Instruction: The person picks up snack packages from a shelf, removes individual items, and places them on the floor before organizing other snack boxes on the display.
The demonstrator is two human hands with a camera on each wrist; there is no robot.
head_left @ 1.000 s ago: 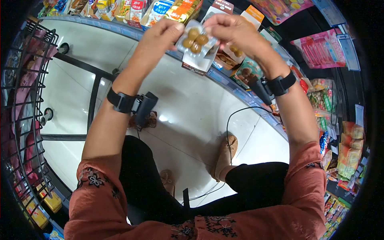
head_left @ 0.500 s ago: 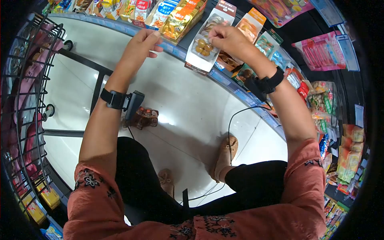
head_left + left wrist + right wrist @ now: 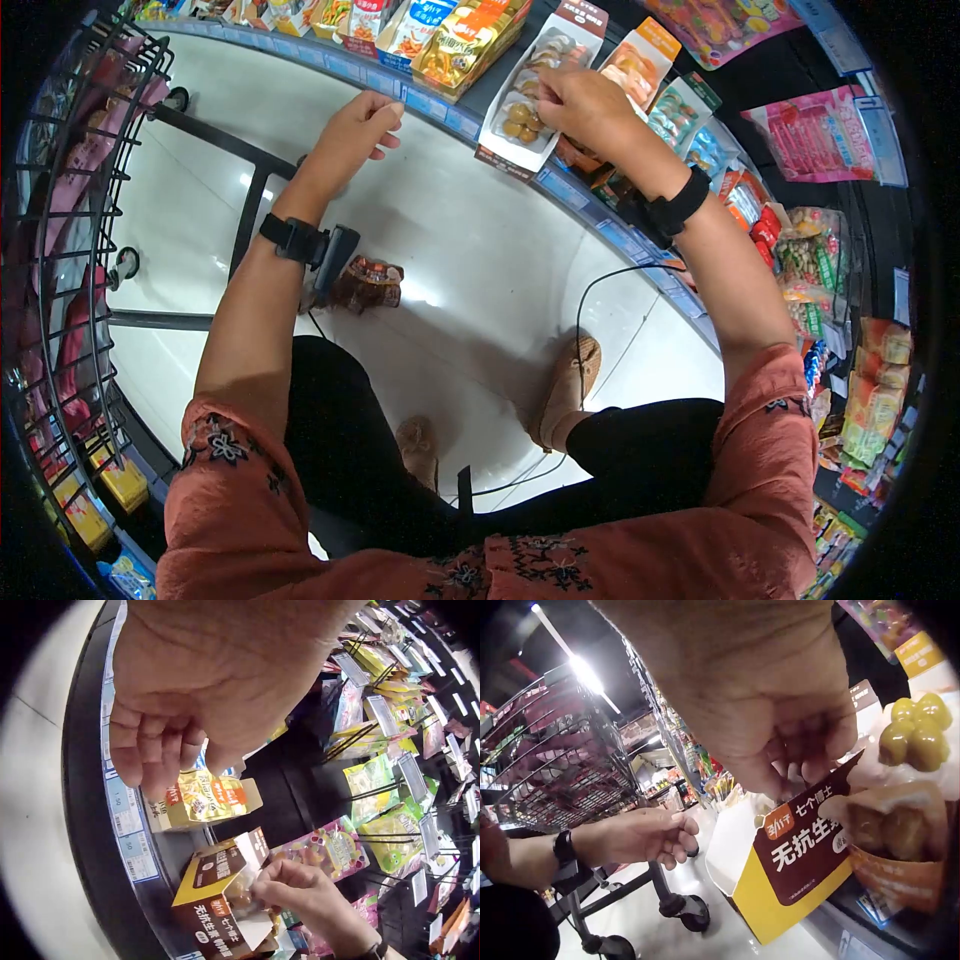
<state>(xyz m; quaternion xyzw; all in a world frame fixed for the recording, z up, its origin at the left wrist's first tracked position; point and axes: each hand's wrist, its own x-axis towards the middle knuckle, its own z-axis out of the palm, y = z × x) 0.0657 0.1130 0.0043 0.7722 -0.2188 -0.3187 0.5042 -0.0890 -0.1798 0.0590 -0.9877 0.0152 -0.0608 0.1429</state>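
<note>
My right hand point(image 3: 592, 105) reaches into an open cardboard box point(image 3: 517, 155) on the shelf. Its thumb and fingers pinch at a clear packet of small brown eggs point(image 3: 520, 120) inside; in the right wrist view the box's brown and yellow side wall point(image 3: 795, 851) partly hides the fingertips. More clear packets lie farther back in that box. Holding nothing, my left hand point(image 3: 350, 140) hangs in the air over the floor in front of the shelf edge, fingers loosely bent. In the left wrist view it is above a box of golden snack packets point(image 3: 214, 796).
Boxes of snack packets line the curved shelf, including an orange-topped box point(image 3: 637, 65) beside the egg box. Pink bags point(image 3: 815, 135) hang at the right. A black wire shopping cart point(image 3: 75, 230) stands at the left. A thin cable point(image 3: 582, 300) hangs over the floor.
Both hands held up the egg packet; it has since gone down into the box with the right hand. The left hand let go and moved away left and down.
</note>
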